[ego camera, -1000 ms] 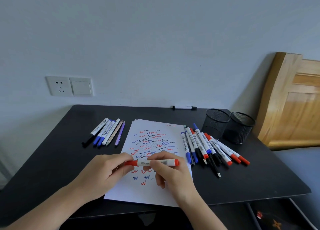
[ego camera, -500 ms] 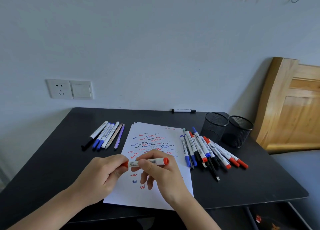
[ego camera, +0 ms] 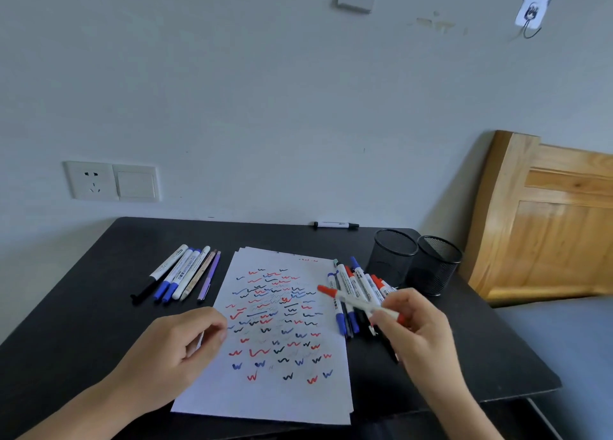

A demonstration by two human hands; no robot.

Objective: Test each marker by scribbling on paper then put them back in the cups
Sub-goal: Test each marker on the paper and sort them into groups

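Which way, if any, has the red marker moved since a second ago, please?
Yes: the red marker moved right, from the middle of the paper to its right edge.

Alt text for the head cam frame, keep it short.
A person's right hand holds a capped red marker above a pile of markers beside a scribble-covered paper on a black table, the left hand resting loosely curled on the paper's left edge. Two black mesh cups stand at the right; a row of pens lies at the left.

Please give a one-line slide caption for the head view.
Right hand holds a red marker over the edge of the scribbled paper; left hand rests on it; two mesh cups stand nearby.
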